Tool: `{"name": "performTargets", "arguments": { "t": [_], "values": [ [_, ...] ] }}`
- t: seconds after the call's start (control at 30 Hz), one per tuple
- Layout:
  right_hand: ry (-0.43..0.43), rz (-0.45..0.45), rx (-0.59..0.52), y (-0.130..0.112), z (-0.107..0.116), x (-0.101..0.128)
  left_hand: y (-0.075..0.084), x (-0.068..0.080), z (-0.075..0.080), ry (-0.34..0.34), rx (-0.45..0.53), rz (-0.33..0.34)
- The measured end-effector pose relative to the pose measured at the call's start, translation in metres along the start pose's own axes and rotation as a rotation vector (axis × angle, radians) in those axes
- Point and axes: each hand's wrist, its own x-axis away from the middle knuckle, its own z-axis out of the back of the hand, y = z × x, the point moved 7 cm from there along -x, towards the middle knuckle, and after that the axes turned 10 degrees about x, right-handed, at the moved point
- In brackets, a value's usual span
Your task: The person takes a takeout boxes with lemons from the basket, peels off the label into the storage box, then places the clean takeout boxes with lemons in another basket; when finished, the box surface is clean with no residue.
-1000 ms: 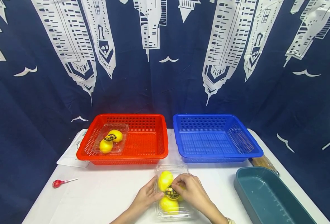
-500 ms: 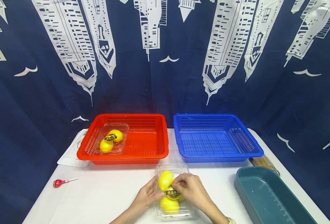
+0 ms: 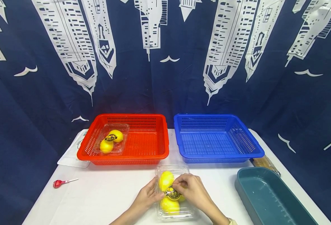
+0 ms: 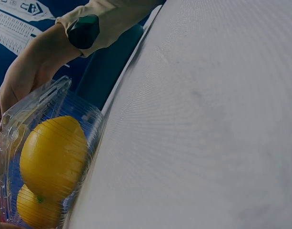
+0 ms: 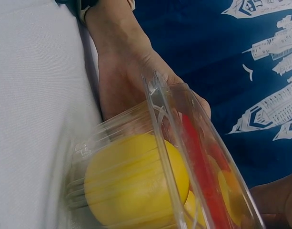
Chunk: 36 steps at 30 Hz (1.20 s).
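A clear plastic clamshell box [image 3: 183, 214] with yellow lemons [image 3: 170, 206] in it lies on the white table, its lid down. My left hand [image 3: 146, 196] holds the box's left side, thumb over the lid. Above the lid, the thumb and forefinger of my right hand [image 3: 192, 190] pinch the upper edge of a black label [image 3: 172, 194] stuck on top. The left wrist view shows a lemon [image 4: 54, 157] through the ribbed box wall, with my right hand [image 4: 19, 83] behind. Another lemon [image 5: 134, 183] shows close up in the right wrist view; my left hand [image 5: 124, 76] is beyond it.
A red basket [image 3: 143, 157] at the back holds a similar lemon box [image 3: 120, 150]. Beside it stands a blue basket [image 3: 219, 156]. A teal tray [image 3: 272, 197] is at right, near a brown item in plastic [image 3: 265, 164]. A red lollipop [image 3: 57, 184] lies at left.
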Motion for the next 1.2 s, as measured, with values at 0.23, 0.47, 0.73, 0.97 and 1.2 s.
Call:
{"name": "performTargets", "arguments": {
  "t": [0.23,0.47,0.73,0.97,1.2],
  "values": [
    [-0.004,-0.004,-0.003,0.0003,0.0008,0.0005,-0.0004,-0.0004,-0.0002,-0.007,0.004,-0.003],
    [-0.014,-0.007,-0.024,0.0007,0.0004,0.0005,-0.0008,-0.0003,0.0002,-0.003,0.001,-0.009],
    [-0.030,-0.009,-0.059,0.0016,-0.0003,-0.0002,-0.0012,-0.0005,0.0013,0.003,-0.009,-0.011],
    [-0.033,-0.016,-0.066,0.0026,-0.0008,0.0000,-0.0017,-0.0004,0.0010,0.001,0.005,-0.010],
    [-0.039,-0.012,-0.086,0.0030,-0.0006,-0.0007,-0.0024,-0.0010,0.0016,0.001,-0.004,-0.005]
  ]
}}
